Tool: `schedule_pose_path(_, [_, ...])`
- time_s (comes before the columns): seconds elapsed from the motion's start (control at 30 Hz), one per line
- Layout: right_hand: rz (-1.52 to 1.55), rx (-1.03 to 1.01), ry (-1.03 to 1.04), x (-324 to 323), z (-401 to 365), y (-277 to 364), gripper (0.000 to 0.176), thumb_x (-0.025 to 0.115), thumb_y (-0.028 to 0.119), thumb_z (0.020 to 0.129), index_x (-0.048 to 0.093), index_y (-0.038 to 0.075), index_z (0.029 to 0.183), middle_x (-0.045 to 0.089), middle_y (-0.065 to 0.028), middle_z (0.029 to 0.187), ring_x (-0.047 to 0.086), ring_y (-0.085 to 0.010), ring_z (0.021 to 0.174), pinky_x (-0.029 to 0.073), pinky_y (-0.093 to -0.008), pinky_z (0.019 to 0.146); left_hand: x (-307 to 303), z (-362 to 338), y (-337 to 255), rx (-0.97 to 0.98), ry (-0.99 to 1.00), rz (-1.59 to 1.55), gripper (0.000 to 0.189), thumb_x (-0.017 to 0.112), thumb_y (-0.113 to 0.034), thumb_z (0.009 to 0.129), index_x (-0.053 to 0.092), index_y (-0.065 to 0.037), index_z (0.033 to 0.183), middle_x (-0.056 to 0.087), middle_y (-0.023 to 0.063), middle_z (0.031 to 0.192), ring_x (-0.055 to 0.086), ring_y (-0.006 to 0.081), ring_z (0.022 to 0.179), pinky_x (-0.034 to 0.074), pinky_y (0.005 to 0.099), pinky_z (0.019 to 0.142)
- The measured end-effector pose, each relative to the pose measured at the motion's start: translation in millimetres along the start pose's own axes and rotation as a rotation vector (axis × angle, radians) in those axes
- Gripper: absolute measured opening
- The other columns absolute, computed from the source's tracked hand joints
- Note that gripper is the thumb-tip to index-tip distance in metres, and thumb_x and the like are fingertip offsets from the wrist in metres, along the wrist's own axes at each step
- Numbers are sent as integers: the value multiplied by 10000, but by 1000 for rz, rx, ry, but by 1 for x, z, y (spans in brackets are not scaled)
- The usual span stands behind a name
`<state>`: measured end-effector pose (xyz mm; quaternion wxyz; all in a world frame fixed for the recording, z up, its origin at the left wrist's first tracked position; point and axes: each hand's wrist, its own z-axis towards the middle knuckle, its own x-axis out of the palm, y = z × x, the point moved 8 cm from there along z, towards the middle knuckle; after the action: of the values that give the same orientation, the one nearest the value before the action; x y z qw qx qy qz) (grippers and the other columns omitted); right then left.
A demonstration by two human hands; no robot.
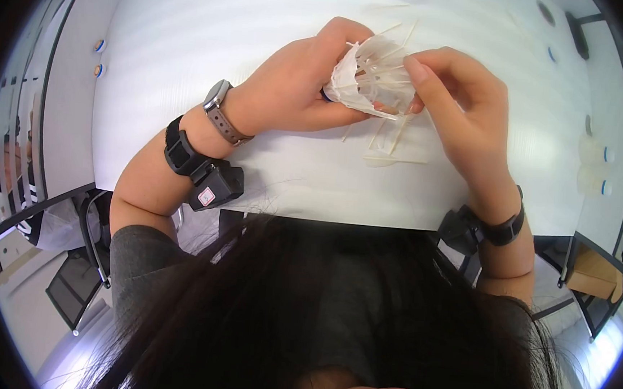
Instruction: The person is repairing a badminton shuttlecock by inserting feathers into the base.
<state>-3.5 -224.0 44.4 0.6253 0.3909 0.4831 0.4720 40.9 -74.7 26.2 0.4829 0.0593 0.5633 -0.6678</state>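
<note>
A white feather shuttlecock (347, 78) is tilted above the white table, its open feather skirt toward the right. My left hand (294, 81) is closed around its base end, with the thumb below and fingers above; the base itself is mostly hidden. At the skirt's right rim, the thumb and forefinger of my right hand (469, 104) are pinched on the feather edge. What exactly lies between those fingertips is partly hidden. Beneath the hands, several loose feather quills (396, 160) lie scattered on the table.
Pale objects with blue bands, resembling shuttlecocks (604, 187), stand near the table's right side. Two small blue-and-orange-ended things (100, 70) are at the left edge. The white table (305, 183) ends just before my body. A cardboard box (593, 276) sits lower right.
</note>
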Motion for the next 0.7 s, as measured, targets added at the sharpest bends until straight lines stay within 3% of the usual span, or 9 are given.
schedule_pose_path(0.03, [7, 14, 6, 0, 0, -2, 157, 679, 156, 888, 707, 2, 901, 671, 2, 762, 533, -47, 643, 368, -198, 532, 2, -1, 2, -24, 45, -5, 729, 838, -193, 785, 359, -31, 1311, 601, 81, 1085, 625, 149, 951, 510, 290, 802])
schedule_pose_path(0.33, [132, 158, 64, 4, 0, -8, 207, 670, 205, 919, 705, 1, 917, 667, -8, 761, 582, -55, 647, 426, -200, 586, 1, -1, 0, 7, 25, -15, 698, 829, -177, 793, 374, -32, 1303, 579, 80, 1105, 624, 156, 965, 511, 295, 824])
schedule_pose_path(0.7, [-75, -60, -3, -1, 1, 6, 114, 689, 126, 873, 708, 14, 881, 673, -7, 769, 543, -53, 646, 339, -211, 502, 1, -1, 7, -114, 31, -10, 679, 806, -205, 821, 388, -12, 1322, 523, 104, 1203, 606, 177, 1042, 500, 312, 872])
